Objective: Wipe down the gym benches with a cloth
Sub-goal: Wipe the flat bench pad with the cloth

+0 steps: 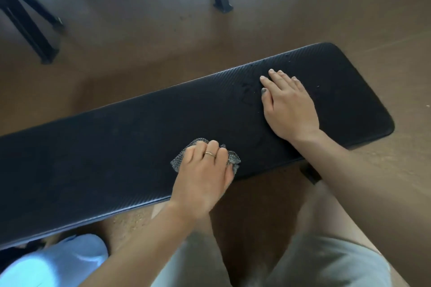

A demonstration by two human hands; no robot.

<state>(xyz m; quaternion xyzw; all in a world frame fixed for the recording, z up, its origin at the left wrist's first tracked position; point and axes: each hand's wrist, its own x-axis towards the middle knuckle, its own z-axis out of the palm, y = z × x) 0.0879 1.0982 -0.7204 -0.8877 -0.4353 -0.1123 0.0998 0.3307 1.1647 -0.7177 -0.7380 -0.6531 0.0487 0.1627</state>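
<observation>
Grey mesh cloth (229, 158) is bunched under the left grip (205, 170) at the black padded worktop's (105, 158) six-o'clock edge. Right grip (288, 102) lies flat, released, at two o'clock. Specks there, possibly droplets, could be missed.

Bench pad (116, 147) bare leftward; right hand (289, 105) blocks right end; floor (256, 18) beyond open.

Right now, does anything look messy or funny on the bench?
Yes. Pale crumbs or droplets and a smudgy mark speckle the black bench pad beside the right hand, which lies flat there. The left hand wipes with the cloth further along, so that end looks not yet cleaned.
</observation>
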